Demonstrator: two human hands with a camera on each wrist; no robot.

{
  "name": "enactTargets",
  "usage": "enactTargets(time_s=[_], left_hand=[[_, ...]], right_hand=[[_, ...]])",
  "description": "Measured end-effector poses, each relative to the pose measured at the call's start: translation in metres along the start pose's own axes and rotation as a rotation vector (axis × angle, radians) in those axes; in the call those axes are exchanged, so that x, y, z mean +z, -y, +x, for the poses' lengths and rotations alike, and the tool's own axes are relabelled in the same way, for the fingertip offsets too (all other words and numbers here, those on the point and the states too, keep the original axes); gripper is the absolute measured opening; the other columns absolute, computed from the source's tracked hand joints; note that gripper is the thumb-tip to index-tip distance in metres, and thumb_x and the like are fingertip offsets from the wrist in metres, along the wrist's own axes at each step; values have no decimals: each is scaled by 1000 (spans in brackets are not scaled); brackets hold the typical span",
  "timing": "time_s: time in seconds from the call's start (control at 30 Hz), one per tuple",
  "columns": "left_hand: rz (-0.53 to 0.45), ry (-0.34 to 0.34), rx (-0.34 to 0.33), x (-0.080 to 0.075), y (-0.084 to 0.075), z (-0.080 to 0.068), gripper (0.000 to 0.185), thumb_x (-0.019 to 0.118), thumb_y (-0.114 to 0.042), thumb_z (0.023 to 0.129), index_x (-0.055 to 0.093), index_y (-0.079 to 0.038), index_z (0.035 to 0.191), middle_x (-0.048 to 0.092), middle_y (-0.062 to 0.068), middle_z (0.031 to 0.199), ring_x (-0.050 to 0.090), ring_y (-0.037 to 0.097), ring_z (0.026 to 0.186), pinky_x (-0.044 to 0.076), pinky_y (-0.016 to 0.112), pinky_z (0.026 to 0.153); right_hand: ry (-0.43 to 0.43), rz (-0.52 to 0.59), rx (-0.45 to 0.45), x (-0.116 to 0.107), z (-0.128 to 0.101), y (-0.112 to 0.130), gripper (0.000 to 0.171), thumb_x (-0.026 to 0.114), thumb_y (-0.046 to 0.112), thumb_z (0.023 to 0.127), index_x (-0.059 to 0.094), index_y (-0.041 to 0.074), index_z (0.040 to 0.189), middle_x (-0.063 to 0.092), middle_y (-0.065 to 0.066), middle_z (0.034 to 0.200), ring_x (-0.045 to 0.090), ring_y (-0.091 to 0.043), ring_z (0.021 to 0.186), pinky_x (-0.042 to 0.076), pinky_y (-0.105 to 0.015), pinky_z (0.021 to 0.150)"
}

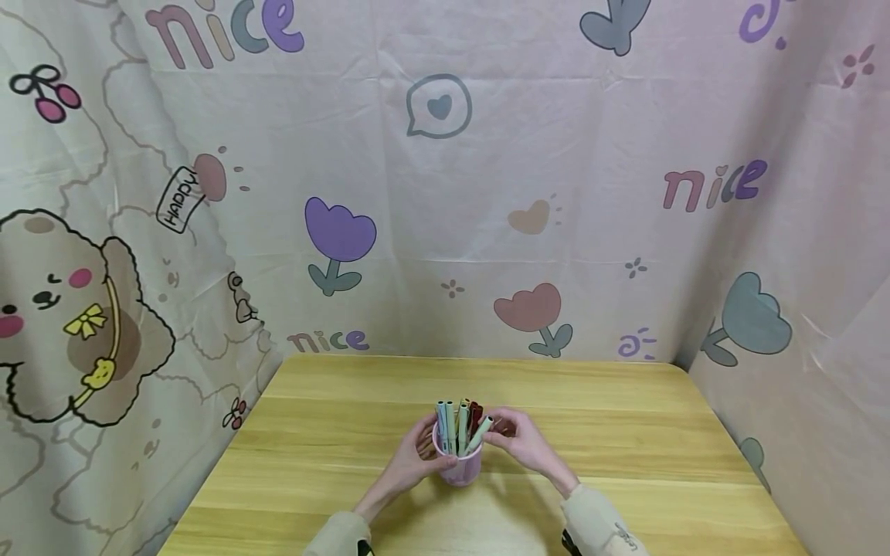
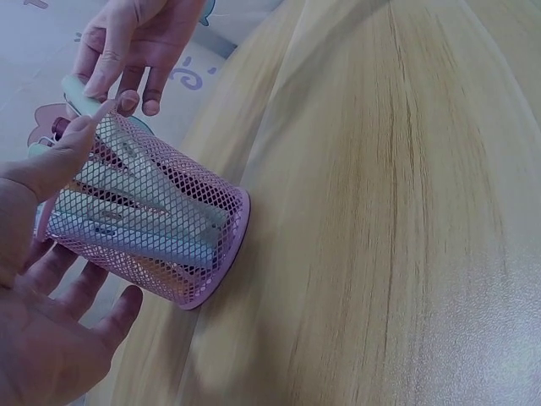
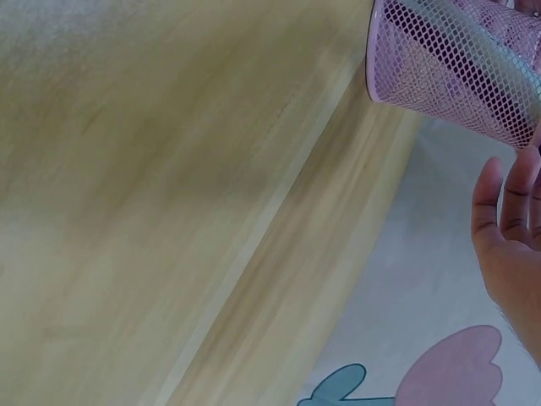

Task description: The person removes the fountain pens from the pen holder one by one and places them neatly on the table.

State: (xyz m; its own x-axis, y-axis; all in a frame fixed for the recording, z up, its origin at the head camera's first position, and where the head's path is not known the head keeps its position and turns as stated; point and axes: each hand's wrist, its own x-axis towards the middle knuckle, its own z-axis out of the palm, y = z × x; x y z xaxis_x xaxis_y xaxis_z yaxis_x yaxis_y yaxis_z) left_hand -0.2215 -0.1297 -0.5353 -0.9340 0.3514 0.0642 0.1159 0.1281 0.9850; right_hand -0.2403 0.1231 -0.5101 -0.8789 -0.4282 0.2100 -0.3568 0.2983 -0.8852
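Observation:
A pink mesh pen holder [image 1: 460,472] stands upright on the table, filled with several capped markers [image 1: 450,426] in light blue, pale green, yellow and dark red. My left hand [image 1: 410,461] holds it from the left side, thumb across the front near the rim and fingers behind. At the rim's right side my right hand [image 1: 524,442] pinches the upper end of a pale green marker [image 1: 480,434], which leans to the right with its lower part inside the holder. In the right wrist view, the right hand [image 3: 517,245] is partly cut off beside the mesh.
The wooden table [image 1: 313,432] carries the holder near its middle. Behind it and along both sides hangs a pale printed cloth [image 1: 431,201] with flowers, words and a cartoon animal. The table's far edge meets this cloth.

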Motion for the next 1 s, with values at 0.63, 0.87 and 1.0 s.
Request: enactTargets(time_s=[0.63,0.87,1.0], left_hand=[[4,-13,-8,1,1,-1,93,81,-14,84,23,5,155,32,32,158,34,52,145,31,64,121],[-4,-9,-8,1,1,-1,92,80,-14,85,24,4,155,33,32,158,35,52,145,31,64,121],[-10,-5,-7,0,0,0,92,80,-15,85,24,3,155,33,31,158,34,51,145,31,63,121]], right_hand=[[-50,141,-33,-1,-3,5,31,68,8,93,61,-8,119,64,-30,98,61,-6,80,57,-19,71],[-144,185,-136,-3,-3,5,26,66,1,93,59,-13,114,65,-21,95,61,1,81,62,-23,72],[-190,236,-143,-6,-5,6,26,66,1,92,60,-12,114,69,-8,98,65,-2,83,64,-28,75]])
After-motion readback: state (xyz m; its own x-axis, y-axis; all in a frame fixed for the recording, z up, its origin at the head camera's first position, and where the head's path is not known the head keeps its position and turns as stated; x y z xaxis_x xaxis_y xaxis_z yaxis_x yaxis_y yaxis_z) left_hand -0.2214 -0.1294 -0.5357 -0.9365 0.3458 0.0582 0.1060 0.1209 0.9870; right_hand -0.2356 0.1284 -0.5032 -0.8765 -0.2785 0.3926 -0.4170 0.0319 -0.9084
